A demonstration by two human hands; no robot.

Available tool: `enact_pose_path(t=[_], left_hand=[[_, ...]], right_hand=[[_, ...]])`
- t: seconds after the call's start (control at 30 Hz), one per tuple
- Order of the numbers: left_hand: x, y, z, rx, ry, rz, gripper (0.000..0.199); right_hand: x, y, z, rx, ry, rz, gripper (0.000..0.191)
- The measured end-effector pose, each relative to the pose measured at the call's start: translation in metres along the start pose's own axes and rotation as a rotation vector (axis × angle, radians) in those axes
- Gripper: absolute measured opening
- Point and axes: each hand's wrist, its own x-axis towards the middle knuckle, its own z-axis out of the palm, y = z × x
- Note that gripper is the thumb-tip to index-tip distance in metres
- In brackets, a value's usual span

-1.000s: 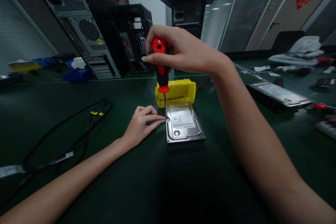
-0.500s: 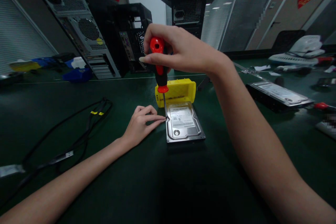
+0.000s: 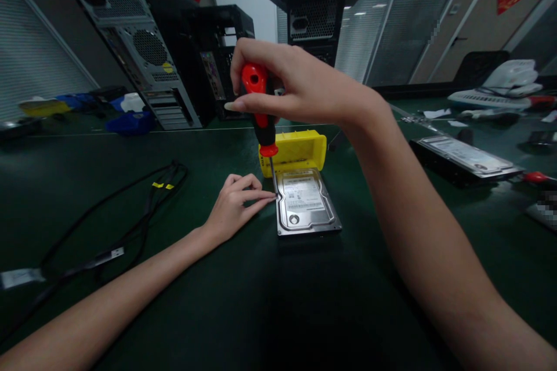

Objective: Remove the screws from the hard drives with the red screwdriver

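Note:
A hard drive [image 3: 307, 208] lies label side up on the dark green table. Over its left edge my right hand [image 3: 285, 78] is closed around the red and black handle of a screwdriver [image 3: 253, 78]. The handle leans left, and the shaft runs down to the drive's left edge. My left hand [image 3: 235, 204] rests on the table beside the drive, thumb and forefinger pinched together at the screwdriver's tip. Whatever lies between those fingertips is too small to make out. Just behind the drive sits a yellow plastic bin [image 3: 300, 151], its opening facing me.
Computer cases [image 3: 152, 46] stand along the back, one with a raised dark panel. A black cable [image 3: 143, 214] with a USB plug loops on the left. Another hard drive [image 3: 467, 156] lies at the right on a black object. Blue bins [image 3: 130, 122] sit at the back left.
The screwdriver handle and my right hand have tipped slightly left, while the tip stays at the drive's edge. My left hand holds its place. The whole view has shifted a little.

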Motion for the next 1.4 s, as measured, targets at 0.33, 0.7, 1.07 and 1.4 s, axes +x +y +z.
enact_pose_path(t=[0.33, 0.7, 1.07, 1.4], left_hand=[[-0.002, -0.001, 0.001, 0.023, 0.005, 0.027, 0.02], [-0.001, 0.0, 0.001, 0.045, 0.01, 0.057, 0.019], [-0.002, 0.0, 0.001, 0.055, 0.001, 0.066, 0.019], [-0.001, 0.001, 0.0, 0.024, -0.007, 0.045, 0.017]], right_hand=[[0.006, -0.011, -0.002, -0.002, 0.013, 0.005, 0.052], [-0.001, -0.01, -0.003, 0.095, -0.056, 0.054, 0.031], [0.002, -0.017, -0.011, 0.053, -0.073, 0.023, 0.028], [0.001, -0.007, -0.005, -0.044, -0.006, 0.047, 0.064]])
